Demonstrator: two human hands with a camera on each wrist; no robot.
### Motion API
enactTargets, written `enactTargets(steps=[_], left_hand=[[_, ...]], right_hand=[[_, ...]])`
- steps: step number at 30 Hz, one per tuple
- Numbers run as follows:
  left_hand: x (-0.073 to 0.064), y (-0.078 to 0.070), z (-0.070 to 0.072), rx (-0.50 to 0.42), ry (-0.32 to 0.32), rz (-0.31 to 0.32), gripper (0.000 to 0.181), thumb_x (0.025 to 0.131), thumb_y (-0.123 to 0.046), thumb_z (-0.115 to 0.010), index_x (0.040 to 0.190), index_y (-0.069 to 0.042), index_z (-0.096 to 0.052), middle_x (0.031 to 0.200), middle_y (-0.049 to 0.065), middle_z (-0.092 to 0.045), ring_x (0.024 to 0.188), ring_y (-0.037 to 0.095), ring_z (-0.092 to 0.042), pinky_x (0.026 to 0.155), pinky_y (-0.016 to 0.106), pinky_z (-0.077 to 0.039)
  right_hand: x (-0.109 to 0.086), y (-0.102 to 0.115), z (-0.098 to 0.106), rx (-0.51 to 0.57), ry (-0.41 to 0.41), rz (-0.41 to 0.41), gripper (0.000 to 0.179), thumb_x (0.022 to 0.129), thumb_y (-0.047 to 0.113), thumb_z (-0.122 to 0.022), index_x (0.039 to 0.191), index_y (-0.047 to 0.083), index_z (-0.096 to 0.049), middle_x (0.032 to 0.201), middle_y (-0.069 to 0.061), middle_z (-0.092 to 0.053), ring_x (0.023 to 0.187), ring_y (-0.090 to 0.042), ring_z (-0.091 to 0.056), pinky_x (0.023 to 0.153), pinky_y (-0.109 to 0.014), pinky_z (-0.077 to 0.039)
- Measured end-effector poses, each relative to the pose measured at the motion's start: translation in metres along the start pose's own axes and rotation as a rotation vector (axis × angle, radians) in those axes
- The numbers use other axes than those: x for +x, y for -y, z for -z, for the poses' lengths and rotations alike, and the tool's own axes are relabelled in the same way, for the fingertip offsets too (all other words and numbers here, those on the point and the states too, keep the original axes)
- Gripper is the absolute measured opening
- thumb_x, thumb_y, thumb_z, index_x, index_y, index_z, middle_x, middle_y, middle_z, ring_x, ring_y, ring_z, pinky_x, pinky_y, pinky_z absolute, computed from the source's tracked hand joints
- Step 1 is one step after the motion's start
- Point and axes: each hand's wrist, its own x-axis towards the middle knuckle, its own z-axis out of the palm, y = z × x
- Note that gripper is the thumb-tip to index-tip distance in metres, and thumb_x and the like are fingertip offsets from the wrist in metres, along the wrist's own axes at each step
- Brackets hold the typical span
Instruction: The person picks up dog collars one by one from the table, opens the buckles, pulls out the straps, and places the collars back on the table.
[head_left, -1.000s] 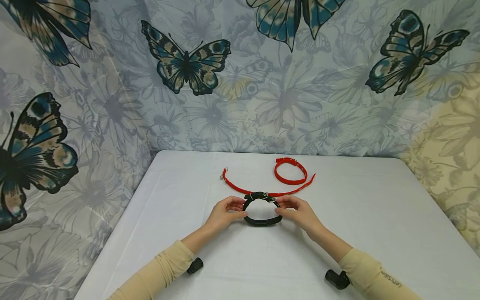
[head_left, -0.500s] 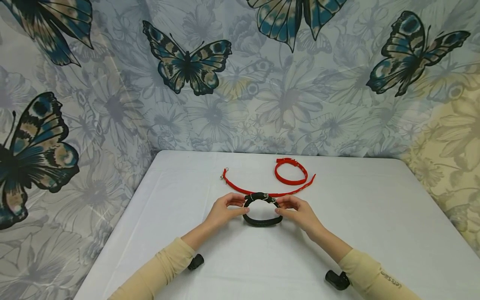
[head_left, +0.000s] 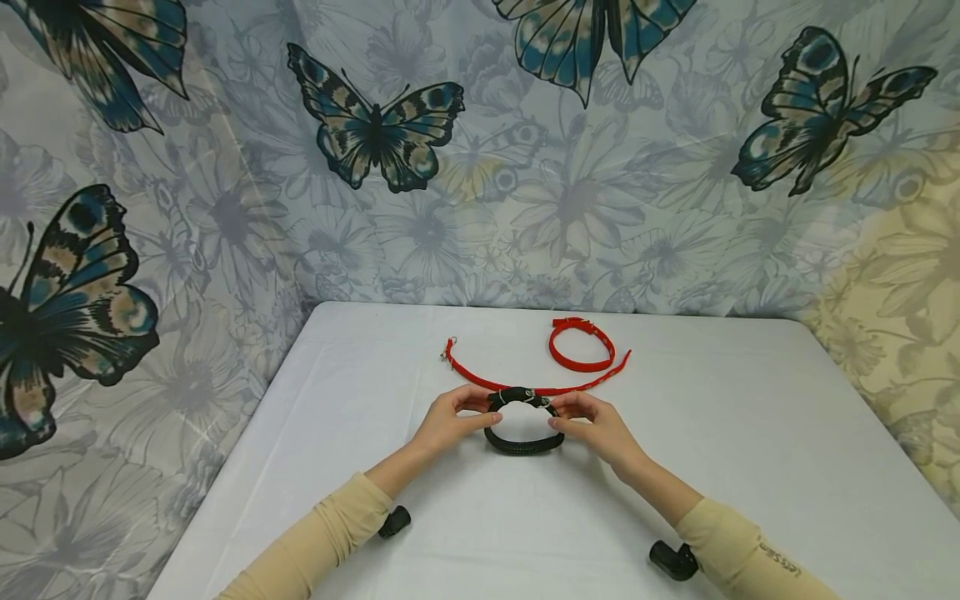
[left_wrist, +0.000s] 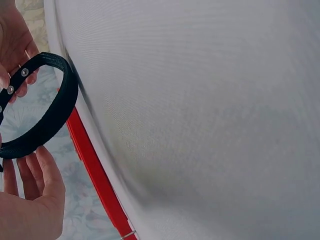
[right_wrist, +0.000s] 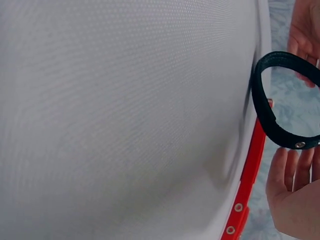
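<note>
Your left hand (head_left: pixel 450 421) shows the clearest change: over the last second its thumb has crept inward across the band of the black collar (head_left: pixel 525 448), toward the middle of the loop. Your right hand (head_left: pixel 596 423) has hardly moved. Both hands pinch the collar, one at each side, thumbs on the near face and fingers bent behind the outside of the band.

The black collar itself sits almost where it was, between your two hands and near the middle of the worktop (head_left: pixel 337 367). Its loop is closed and its shape looks unchanged, with the buckle section on the far side and metal eyelets showing in the wrist views. Whether its lower edge touches the surface, you can't tell for certain.

Just behind the black collar lies the open red collar (head_left: pixel 480 380), spread in a wide curve, its metal fittings to the black collar's left; contact between the two is unclear. Farther behind and to the right of the black collar is the looped red collar (head_left: pixel 583 366). Neither red one has shifted.

So your small thumb movement reads as an adjustment of grip; the handling of the black collar appears otherwise at a pause.
</note>
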Motion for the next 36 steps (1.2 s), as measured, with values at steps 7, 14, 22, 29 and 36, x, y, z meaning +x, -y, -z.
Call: enactTargets(steps=[7, 14, 22, 29, 36], left_hand=[[-0.001, -0.002, -0.001, 0.007, 0.006, -0.008, 0.028, 0.086, -0.011, -0.075, 0.111, -0.002, -0.067, 0.105, 0.016, -0.068, 0.105, 0.030, -0.061, 0.080, 0.030, -0.048], [-0.002, -0.006, -0.002, 0.026, 0.002, -0.022, 0.028, 0.086, -0.013, -0.075, 0.111, -0.003, -0.068, 0.104, 0.016, -0.068, 0.106, 0.032, -0.061, 0.082, 0.032, -0.048], [0.002, 0.000, -0.004, 0.034, 0.010, -0.013, 0.029, 0.085, -0.013, -0.075, 0.111, -0.002, -0.067, 0.103, 0.013, -0.068, 0.105, 0.031, -0.060, 0.082, 0.032, -0.048], [0.016, 0.026, -0.008, 0.052, -0.009, 0.005, 0.031, 0.083, -0.023, -0.079, 0.111, -0.013, -0.069, 0.099, 0.000, -0.067, 0.102, 0.017, -0.060, 0.083, 0.034, -0.047], [0.018, 0.020, -0.008, 0.065, 0.003, -0.027, 0.034, 0.084, -0.029, -0.078, 0.115, -0.019, -0.068, 0.105, -0.001, -0.065, 0.102, 0.017, -0.059, 0.081, 0.035, -0.049]], right_hand=[[0.001, 0.001, -0.001, -0.024, 0.002, -0.008, 0.035, 0.085, 0.023, -0.077, 0.115, 0.007, -0.065, 0.101, -0.005, -0.064, 0.103, -0.022, -0.055, 0.082, -0.034, -0.046], [0.001, 0.004, -0.003, -0.020, -0.005, 0.015, 0.037, 0.084, 0.030, -0.078, 0.113, 0.010, -0.066, 0.103, -0.004, -0.063, 0.107, -0.023, -0.055, 0.084, -0.036, -0.045], [0.003, 0.005, -0.005, -0.013, -0.009, 0.046, 0.036, 0.086, 0.033, -0.075, 0.115, 0.012, -0.067, 0.105, -0.004, -0.064, 0.106, -0.022, -0.055, 0.084, -0.035, -0.046], [0.002, 0.006, -0.005, 0.006, -0.001, 0.056, 0.035, 0.087, 0.032, -0.075, 0.114, 0.011, -0.067, 0.106, -0.005, -0.065, 0.107, -0.023, -0.055, 0.085, -0.036, -0.046], [0.002, 0.007, -0.007, 0.016, 0.001, 0.054, 0.032, 0.087, 0.029, -0.075, 0.112, 0.012, -0.068, 0.105, -0.005, -0.066, 0.107, -0.025, -0.054, 0.085, -0.037, -0.046]])
